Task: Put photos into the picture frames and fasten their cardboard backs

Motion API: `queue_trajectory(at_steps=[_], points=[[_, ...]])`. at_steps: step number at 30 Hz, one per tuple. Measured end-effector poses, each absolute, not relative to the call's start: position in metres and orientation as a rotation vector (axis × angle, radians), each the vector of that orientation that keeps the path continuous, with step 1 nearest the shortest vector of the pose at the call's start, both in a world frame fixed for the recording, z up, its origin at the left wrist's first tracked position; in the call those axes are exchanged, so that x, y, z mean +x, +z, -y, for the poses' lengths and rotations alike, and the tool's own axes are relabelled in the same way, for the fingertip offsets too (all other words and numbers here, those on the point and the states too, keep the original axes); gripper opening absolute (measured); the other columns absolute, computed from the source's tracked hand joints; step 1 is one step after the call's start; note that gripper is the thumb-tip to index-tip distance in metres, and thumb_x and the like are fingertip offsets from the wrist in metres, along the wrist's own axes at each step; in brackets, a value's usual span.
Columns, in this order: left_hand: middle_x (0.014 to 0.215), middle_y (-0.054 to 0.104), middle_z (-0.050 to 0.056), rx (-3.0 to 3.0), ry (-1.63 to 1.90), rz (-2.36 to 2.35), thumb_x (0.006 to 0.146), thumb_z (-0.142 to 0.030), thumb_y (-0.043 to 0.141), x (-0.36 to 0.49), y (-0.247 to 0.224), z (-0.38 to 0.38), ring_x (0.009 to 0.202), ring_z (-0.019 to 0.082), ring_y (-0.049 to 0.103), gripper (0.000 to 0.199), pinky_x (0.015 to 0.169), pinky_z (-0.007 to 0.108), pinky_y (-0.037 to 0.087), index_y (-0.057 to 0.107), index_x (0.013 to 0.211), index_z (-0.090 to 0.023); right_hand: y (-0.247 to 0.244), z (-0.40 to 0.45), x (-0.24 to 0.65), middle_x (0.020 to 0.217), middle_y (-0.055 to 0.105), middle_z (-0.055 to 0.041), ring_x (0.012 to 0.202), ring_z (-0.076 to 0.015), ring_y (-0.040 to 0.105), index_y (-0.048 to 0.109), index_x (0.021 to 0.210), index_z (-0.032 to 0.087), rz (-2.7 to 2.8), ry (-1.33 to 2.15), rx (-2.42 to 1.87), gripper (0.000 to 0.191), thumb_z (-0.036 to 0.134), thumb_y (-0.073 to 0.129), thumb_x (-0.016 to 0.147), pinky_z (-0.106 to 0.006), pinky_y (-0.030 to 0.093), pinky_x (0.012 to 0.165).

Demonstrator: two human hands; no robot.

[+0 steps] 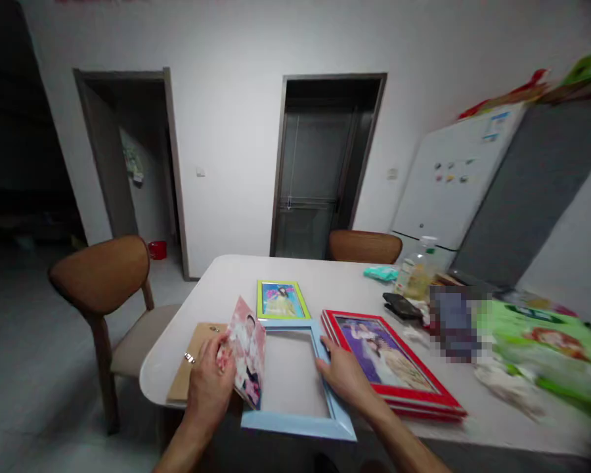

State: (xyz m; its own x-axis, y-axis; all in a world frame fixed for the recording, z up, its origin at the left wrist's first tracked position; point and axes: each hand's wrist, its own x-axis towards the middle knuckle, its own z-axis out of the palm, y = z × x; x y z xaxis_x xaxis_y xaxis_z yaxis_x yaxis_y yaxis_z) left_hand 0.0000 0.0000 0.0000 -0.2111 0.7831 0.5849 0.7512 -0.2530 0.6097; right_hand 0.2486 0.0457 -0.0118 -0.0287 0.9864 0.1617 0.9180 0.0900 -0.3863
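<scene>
My left hand (211, 378) is closed on the left edge of a pink-toned photo (249, 351), which stands tilted over the left side of a light blue picture frame (295, 424). My right hand (342, 368) grips the right side of that frame, its thumb lying on the rim. Through the frame's opening the white tabletop shows. Under and beside my left hand lies a brown backing board (194, 355) with metal clips. Right of my right hand, red picture frames (389, 358) are stacked, the top one holding a photo.
A yellow-green framed photo (282, 300) lies beyond the blue frame. Along the table's right side are a dark wallet-like item (401, 306), a clear bottle (417, 272), a teal packet (381, 272) and a green plastic bag (546, 341). Chairs (103, 279) stand left and behind.
</scene>
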Motion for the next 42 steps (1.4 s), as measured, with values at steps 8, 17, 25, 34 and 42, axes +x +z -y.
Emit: queue_trajectory(at_steps=[8, 17, 25, 34, 42], points=[[0.091, 0.061, 0.005, 1.972, 1.131, -2.060, 0.075, -0.036, 0.042, -0.034, -0.040, 0.023, 0.083, 0.021, 0.058, 0.025, 0.072, 0.035, 0.046, 0.053, 0.092, -0.020, -0.026, -0.049, 0.240, 0.091, 0.060, -0.0156, 0.088, -0.0222, 0.055, 0.056, 0.098, 0.008, 2.130, 0.142, -1.905, 0.031, 0.021, 0.043, 0.073, -0.027, 0.037, 0.076], [0.096, 0.059, 0.008, 2.297, 1.111, -2.008, 0.074, -0.030, 0.048, -0.034, -0.043, 0.024, 0.091, 0.024, 0.053, 0.026, 0.078, 0.041, 0.043, 0.053, 0.096, -0.019, -0.020, -0.042, 0.227, 0.098, 0.057, -0.0123, 0.089, -0.0199, 0.051, 0.054, 0.105, 0.012, 2.043, 0.170, -1.650, 0.036, 0.022, 0.046, 0.071, -0.029, 0.034, 0.083], [0.126, 0.042, 0.012, 2.523, 0.931, -1.581, 0.065, -0.020, 0.053, 0.000, -0.043, 0.032, 0.115, 0.027, 0.037, 0.057, 0.093, 0.048, 0.033, 0.039, 0.119, -0.018, -0.036, -0.048, 0.152, 0.058, 0.052, 0.0039, 0.042, -0.0080, 0.045, 0.043, 0.113, 0.012, 1.532, 1.148, -1.271, 0.052, 0.013, 0.045, 0.061, -0.020, 0.037, 0.042], [0.111, 0.057, 0.006, 1.714, 1.689, -1.418, 0.074, -0.018, 0.042, 0.014, -0.010, 0.003, 0.106, 0.020, 0.048, 0.036, 0.094, 0.036, 0.034, 0.052, 0.109, -0.018, 0.010, -0.034, 0.142, 0.080, 0.057, -0.0023, 0.061, -0.0109, 0.054, 0.043, 0.112, 0.016, 1.233, 1.209, -0.984, 0.050, 0.032, 0.053, 0.065, -0.022, 0.043, 0.051], [0.102, 0.061, 0.011, 0.867, 1.606, -0.943, 0.067, -0.029, 0.055, 0.049, -0.018, 0.010, 0.098, 0.023, 0.054, 0.045, 0.084, 0.032, 0.042, 0.049, 0.108, -0.011, -0.016, -0.042, 0.180, 0.062, 0.060, 0.0023, 0.049, -0.0112, 0.054, 0.030, 0.121, 0.018, 0.903, 1.346, -1.064, 0.062, 0.018, 0.048, 0.062, -0.020, 0.041, 0.046]])
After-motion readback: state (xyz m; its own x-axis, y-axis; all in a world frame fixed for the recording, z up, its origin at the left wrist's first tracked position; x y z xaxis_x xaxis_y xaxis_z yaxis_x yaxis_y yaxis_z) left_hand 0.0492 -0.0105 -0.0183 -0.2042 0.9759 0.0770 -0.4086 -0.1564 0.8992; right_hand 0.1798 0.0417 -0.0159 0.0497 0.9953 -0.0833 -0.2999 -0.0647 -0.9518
